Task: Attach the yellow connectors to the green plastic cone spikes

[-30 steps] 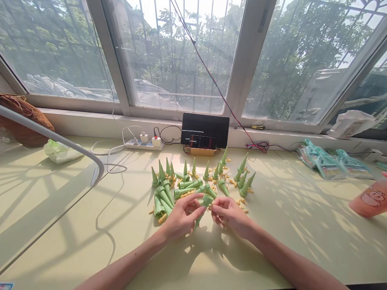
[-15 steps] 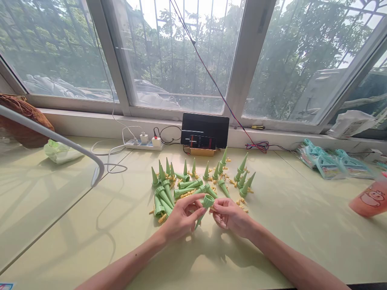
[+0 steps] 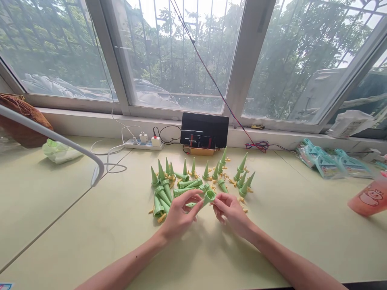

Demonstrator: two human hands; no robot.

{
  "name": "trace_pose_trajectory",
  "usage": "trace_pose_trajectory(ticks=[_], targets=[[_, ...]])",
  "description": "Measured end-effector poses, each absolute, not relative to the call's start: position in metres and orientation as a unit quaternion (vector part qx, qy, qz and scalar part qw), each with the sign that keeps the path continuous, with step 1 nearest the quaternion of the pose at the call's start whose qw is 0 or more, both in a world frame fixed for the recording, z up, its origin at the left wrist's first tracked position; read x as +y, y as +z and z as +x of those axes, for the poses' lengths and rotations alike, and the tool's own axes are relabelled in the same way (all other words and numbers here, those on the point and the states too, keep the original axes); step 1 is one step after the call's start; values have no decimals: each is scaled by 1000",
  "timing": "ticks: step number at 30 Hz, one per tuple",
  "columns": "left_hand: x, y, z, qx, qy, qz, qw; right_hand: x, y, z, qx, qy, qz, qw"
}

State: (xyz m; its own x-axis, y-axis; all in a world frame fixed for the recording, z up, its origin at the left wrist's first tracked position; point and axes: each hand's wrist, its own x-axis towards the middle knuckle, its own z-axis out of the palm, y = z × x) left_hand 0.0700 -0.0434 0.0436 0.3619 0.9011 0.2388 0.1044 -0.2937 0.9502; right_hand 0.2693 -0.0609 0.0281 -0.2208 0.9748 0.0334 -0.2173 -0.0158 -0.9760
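My left hand [image 3: 180, 212] pinches a green plastic cone [image 3: 208, 197] between thumb and fingers, its open round end turned toward me. My right hand [image 3: 230, 209] meets it from the right, fingertips closed against the cone's rim; whether they hold a small yellow piece is hidden. Just beyond both hands lies a pile of green cones [image 3: 193, 181], some standing upright, some lying flat, with small yellow parts [image 3: 161, 218] scattered among them on the pale yellow table [image 3: 90, 225].
A black screen [image 3: 204, 129] with a phone leaning on it stands by the window sill. A power strip [image 3: 144, 143] with white cables lies left of it. A white lamp arm [image 3: 60, 143] crosses the left. Teal packets [image 3: 329, 163] and an orange bottle [image 3: 367, 197] are at right.
Both hands lifted the cone slightly and moved away from me. The cone tipped from pointing downward to nearly level, its open end now facing me.
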Motion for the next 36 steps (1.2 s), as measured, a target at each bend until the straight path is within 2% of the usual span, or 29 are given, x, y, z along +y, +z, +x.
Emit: trace_pose_trajectory(ticks=[6, 12, 18, 24, 36], targets=[[-43, 46, 70, 383, 456, 654, 466, -67, 30, 267, -572, 485, -408, 521], [-43, 42, 71, 358, 376, 653, 552, -70, 22, 268, -629, 426, -397, 516], [-44, 40, 70, 354, 334, 662, 570, -72, 25, 268, -695, 345, -378, 505], [-43, 42, 69, 349, 292, 667, 590, -73, 25, 267, -697, 347, -378, 501], [-45, 43, 70, 354, 304, 673, 574, -73, 27, 265, -692, 353, -393, 492]])
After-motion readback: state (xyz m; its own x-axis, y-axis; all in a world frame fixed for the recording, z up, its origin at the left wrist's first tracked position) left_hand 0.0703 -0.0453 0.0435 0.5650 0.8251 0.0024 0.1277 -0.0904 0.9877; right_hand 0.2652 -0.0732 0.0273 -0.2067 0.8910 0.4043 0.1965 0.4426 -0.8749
